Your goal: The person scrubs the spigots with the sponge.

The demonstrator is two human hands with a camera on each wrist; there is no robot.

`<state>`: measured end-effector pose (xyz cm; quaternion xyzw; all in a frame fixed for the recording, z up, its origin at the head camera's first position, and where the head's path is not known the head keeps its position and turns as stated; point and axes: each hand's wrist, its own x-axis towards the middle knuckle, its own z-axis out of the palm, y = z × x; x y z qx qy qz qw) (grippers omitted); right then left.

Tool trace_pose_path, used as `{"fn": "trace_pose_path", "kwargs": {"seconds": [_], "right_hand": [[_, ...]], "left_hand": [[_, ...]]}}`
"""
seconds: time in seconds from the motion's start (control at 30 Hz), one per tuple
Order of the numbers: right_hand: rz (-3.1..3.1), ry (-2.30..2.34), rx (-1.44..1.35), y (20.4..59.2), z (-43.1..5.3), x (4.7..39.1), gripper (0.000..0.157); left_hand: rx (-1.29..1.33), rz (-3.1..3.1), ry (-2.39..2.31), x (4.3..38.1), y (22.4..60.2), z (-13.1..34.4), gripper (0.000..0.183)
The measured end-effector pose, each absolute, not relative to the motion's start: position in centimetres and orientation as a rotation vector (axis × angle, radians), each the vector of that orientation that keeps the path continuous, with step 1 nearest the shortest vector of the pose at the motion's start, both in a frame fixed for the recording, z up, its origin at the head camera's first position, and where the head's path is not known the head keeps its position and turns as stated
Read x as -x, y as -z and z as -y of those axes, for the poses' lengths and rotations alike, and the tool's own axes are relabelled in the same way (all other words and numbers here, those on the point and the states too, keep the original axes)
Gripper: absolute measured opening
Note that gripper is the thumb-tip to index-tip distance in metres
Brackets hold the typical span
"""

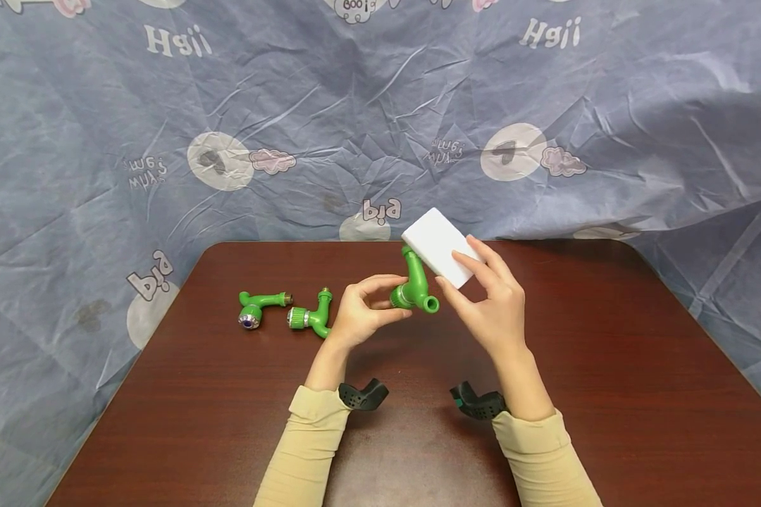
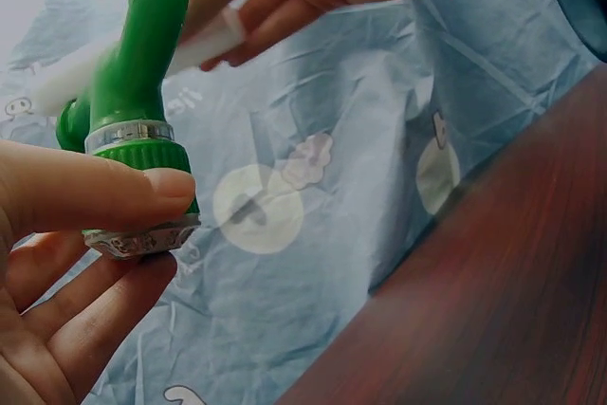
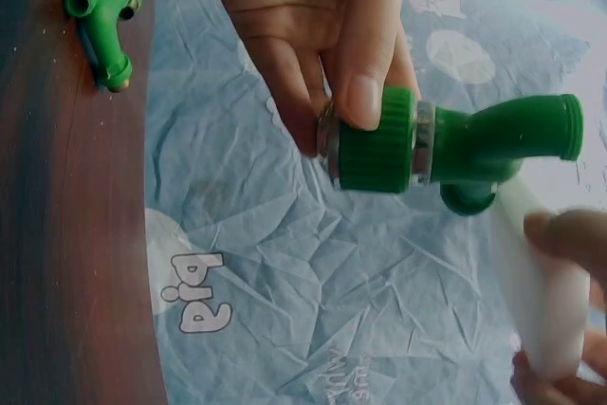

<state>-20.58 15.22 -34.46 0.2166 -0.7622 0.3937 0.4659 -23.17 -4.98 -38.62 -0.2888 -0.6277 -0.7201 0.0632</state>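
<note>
Left hand (image 1: 361,310) grips green tap (image 1: 417,283) by its ribbed knob (image 3: 381,156) above bench (image 1: 609,359), presumably leaving the body (image 3: 474,144) exposed to white block (image 1: 436,243); right hand (image 1: 499,303) pinches block alongside, contact unclear.

The right hand (image 1: 493,299) partly hides the white block (image 1: 436,243).

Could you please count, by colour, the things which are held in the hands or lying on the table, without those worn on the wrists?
Green taps: 3 (one in the left hand, two on the table)
White block: 1 (in the right hand)
Total: 4
</note>
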Motion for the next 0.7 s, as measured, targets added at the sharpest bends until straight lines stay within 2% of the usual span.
{"fn": "trace_pose_path", "kwargs": {"seconds": [0.13,0.33,0.47,0.7], "right_hand": [[1.849,-1.013,-0.425,33.9,-15.4,20.3,0.034],[1.86,-1.098,-0.657,31.4,-14.4,18.2,0.032],[1.939,-1.132,-0.773,31.2,-14.9,18.1,0.031],[1.929,-1.148,-0.728,31.2,-15.6,18.2,0.032]], "left_hand": [[0.863,1.866,2.176,23.3,38.8,5.1,0.048],[0.77,1.85,2.162,23.4,38.6,5.6,0.048],[0.688,1.849,2.149,23.5,38.5,5.9,0.049],[0.659,1.883,2.161,22.9,37.5,6.2,0.05]]}}
